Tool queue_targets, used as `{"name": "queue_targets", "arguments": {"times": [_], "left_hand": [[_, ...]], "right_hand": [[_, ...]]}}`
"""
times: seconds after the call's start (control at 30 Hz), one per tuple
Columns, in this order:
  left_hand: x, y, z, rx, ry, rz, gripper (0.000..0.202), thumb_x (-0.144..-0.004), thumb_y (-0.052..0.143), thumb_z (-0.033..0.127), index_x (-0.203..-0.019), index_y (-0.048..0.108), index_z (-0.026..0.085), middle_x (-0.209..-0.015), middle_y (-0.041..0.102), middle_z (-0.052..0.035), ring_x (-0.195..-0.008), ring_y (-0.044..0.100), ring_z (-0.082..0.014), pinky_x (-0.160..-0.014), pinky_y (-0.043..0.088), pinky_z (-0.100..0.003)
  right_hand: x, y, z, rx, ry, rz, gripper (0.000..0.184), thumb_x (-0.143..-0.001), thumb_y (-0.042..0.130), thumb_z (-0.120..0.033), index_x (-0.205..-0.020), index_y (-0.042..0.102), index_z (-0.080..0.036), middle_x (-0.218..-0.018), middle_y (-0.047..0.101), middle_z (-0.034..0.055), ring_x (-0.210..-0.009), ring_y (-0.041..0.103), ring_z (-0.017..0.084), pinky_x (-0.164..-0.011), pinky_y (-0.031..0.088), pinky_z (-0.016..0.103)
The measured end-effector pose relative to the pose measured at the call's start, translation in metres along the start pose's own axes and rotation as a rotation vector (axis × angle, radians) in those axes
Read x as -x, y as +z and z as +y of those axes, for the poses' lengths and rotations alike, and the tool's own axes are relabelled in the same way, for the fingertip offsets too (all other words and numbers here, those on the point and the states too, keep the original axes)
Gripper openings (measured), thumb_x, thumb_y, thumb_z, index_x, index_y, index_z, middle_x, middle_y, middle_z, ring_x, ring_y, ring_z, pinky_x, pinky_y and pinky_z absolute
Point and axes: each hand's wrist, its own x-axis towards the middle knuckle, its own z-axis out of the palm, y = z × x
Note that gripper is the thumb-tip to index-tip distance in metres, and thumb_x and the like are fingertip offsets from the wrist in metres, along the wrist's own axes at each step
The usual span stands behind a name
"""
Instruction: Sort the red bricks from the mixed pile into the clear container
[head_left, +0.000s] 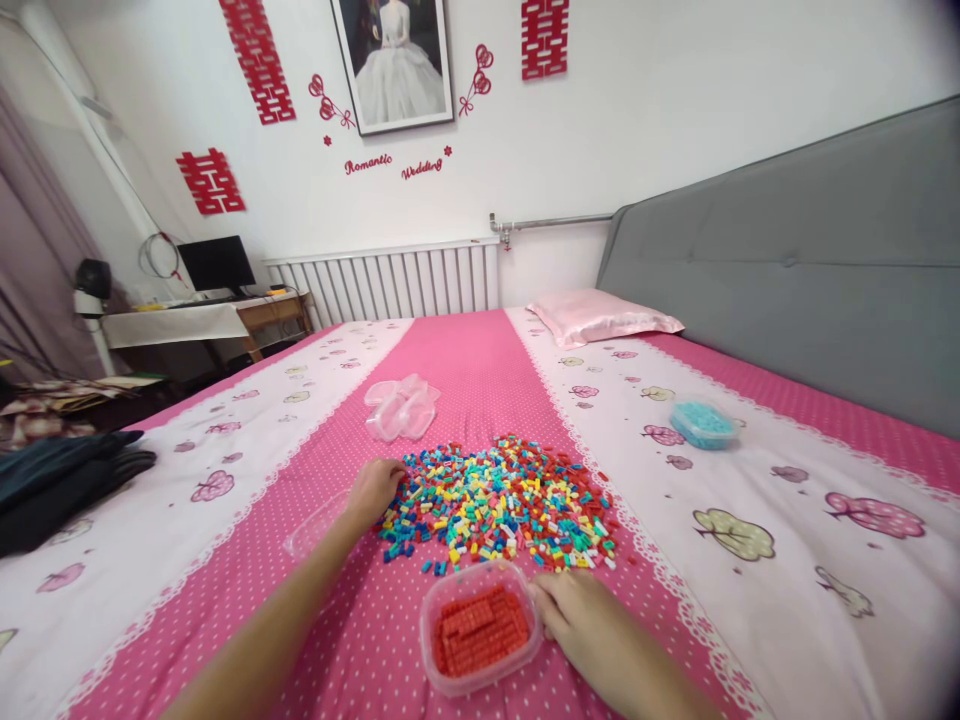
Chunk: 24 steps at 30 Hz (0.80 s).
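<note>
A wide pile of small colourful plastic building bricks [495, 495] lies on the bed. My left hand [377, 490] is at the pile's left edge, its fingers curled down against the bricks; whatever is between the fingertips is hidden. In front of me sits a clear plastic box [441, 683] with red bricks [480, 632] lined up in rows inside. My right hand [574, 610] grips this box at its right rim, fingers closed and partly hidden. A clear lid [319, 525] lies flat beside my left forearm.
Several clear empty containers [401, 408] are heaped beyond the pile. A box of light-blue bricks [703, 425] stands to the right. Farther back is a pink pillow [600, 316] by the grey headboard [787, 260]. Dark folded clothes [67, 485] lie at the left.
</note>
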Motion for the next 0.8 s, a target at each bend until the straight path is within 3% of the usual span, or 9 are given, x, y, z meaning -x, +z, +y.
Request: {"name": "queue_targets", "arguments": {"times": [0.13,0.23,0.37,0.53,0.67,0.8], "left_hand": [[0.018,-0.018,0.021,0.228,-0.014,0.015,0.033,-0.099,0.064,0.037,-0.125,0.063,0.017,-0.126,0.066,-0.0095,-0.107,0.067,-0.0239,-0.091,0.058,-0.045],[0.049,-0.021,0.044,0.437,0.007,-0.027,0.033,-0.098,0.063,0.043,-0.111,0.069,0.014,-0.106,0.075,-0.0093,-0.101,0.072,-0.0233,-0.092,0.058,-0.042],[0.098,-0.009,0.083,0.676,0.038,-0.12,0.051,-0.082,0.069,0.063,-0.099,0.073,0.015,-0.09,0.08,-0.0109,-0.091,0.076,-0.0271,-0.081,0.059,-0.035],[0.144,0.007,0.124,0.861,0.064,-0.222,0.042,-0.078,0.074,0.059,-0.087,0.073,0.018,-0.081,0.079,-0.009,-0.075,0.074,-0.0228,-0.069,0.057,-0.031],[0.159,0.008,0.14,0.757,0.212,-0.09,0.023,-0.082,0.07,0.045,-0.08,0.076,0.022,-0.083,0.079,-0.0066,-0.079,0.073,-0.0236,-0.075,0.057,-0.034],[0.166,0.006,0.146,0.535,0.331,0.011,0.019,-0.087,0.062,0.033,-0.081,0.077,0.026,-0.077,0.078,-0.0017,-0.071,0.071,-0.0201,-0.069,0.055,-0.029]], "right_hand": [[-0.002,-0.001,0.002,0.001,0.009,0.05,0.045,-0.106,0.033,-0.027,-0.087,0.073,-0.019,-0.092,0.076,0.0117,-0.09,0.07,0.025,-0.078,0.043,0.032],[-0.005,-0.003,0.001,-0.061,0.02,0.138,0.045,-0.106,0.031,-0.029,-0.099,0.074,-0.019,-0.101,0.077,0.0126,-0.097,0.07,0.027,-0.084,0.045,0.035],[-0.005,-0.003,-0.011,-0.368,-0.079,0.313,0.037,-0.103,0.043,-0.04,-0.122,0.069,-0.021,-0.11,0.076,0.01,-0.1,0.07,0.025,-0.089,0.05,0.036],[0.002,0.004,-0.031,-0.61,-0.221,0.399,0.025,-0.099,0.056,-0.038,-0.112,0.071,-0.024,-0.097,0.074,0.0042,-0.086,0.069,0.019,-0.077,0.053,0.029],[0.004,0.005,-0.033,-0.667,-0.19,0.442,0.019,-0.098,0.056,-0.033,-0.09,0.069,-0.022,-0.085,0.073,0.0025,-0.076,0.069,0.018,-0.07,0.052,0.027],[0.004,0.002,-0.029,-0.663,-0.167,0.418,0.019,-0.096,0.054,-0.027,-0.09,0.071,-0.022,-0.083,0.075,0.003,-0.075,0.073,0.019,-0.071,0.055,0.028]]}}
